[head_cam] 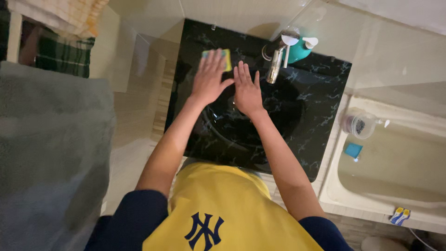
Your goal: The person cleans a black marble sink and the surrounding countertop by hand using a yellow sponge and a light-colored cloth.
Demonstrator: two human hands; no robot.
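Observation:
A black marbled washbasin (316, 116) fills the middle of the view. My left hand (209, 76) lies flat with fingers spread on a yellow and teal sponge (226, 59) at the basin's back left. My right hand (246, 88) is flat beside it, fingers apart, over the basin bowl and holding nothing. A chrome tap (276, 62) stands just right of my right hand.
A teal soap dispenser (299, 49) stands behind the tap. To the right is a white bathtub (395, 167) with a clear jug (358, 124) on its corner, a blue piece (353, 149) and a small tube (399, 214) on its rim. A grey towel (46, 153) hangs at left.

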